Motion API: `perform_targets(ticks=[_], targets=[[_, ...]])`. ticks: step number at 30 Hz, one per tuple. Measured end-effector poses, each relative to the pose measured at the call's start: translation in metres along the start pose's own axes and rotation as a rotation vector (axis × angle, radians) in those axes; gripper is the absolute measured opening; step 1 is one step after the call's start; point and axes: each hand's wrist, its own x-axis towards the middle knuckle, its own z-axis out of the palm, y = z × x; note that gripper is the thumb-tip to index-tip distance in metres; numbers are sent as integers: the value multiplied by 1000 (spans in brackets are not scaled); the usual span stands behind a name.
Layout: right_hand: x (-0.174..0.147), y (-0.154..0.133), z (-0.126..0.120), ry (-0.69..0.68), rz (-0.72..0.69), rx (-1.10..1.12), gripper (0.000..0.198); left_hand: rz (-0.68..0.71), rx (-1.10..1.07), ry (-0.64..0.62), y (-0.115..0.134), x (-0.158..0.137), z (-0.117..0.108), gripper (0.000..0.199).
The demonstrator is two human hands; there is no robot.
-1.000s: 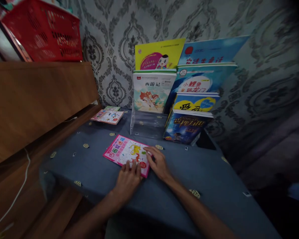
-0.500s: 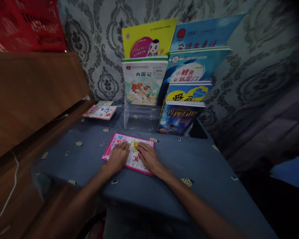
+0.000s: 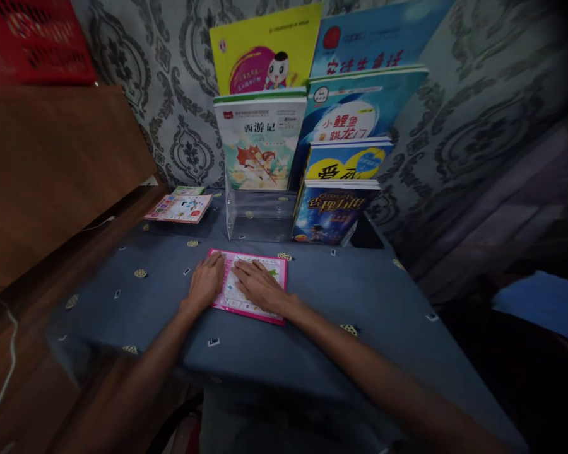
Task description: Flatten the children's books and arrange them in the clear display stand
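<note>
A thin children's book [image 3: 275, 272] with a bright pink border lies flat on the table in front of me. On its left edge rests my left hand [image 3: 205, 281], fingers stretched forward. My right hand [image 3: 259, 287] lies flat across the middle of the book, its fingers pointing up and left and hiding much of the printed picture. A small green drawing shows past the right hand's fingers. Both hands touch the book from above, and neither grips it.
Behind the book, a clear acrylic stand [image 3: 260, 228] holds several upright children's books [image 3: 260, 142]. More thin booklets [image 3: 182, 208] lie at the table's back left. A dark blue patterned cloth [image 3: 146, 309] covers the table. Left are a wooden panel [image 3: 61, 183] and a red basket [image 3: 38, 50].
My right hand has slid left across the book, onto its middle. My left hand has moved to the book's left edge, covering the coloured lettering there. The whole view has shifted slightly.
</note>
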Motion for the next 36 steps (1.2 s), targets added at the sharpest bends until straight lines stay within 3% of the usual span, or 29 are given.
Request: perform_targets(ticks=[6,12,17,22,30,33,36], targets=[[18,13,2,-45,153,-18,58,-6,-46,-11,-2,1,-1,39],[-10,39,-4,-23,268,-45,60,-10,-60,-25,-1,1,-3,39],[-37,40,-5,11,323,-96,68,-28,-77,-29,0,0,-4,40],[-59,27,0,40,266,-107,71,-15,-77,-29,0,-2,-5,42],[-76,0,-6,-30,95,-55,62,-39,-204,32,-2,-1,-12,37],[-77,-1,-8,-42,95,-50,60,-95,-277,156,-11,-15,-25,36],[-78,1,-7,-11,171,-53,62,-188,-255,225,-16,-48,-36,36]])
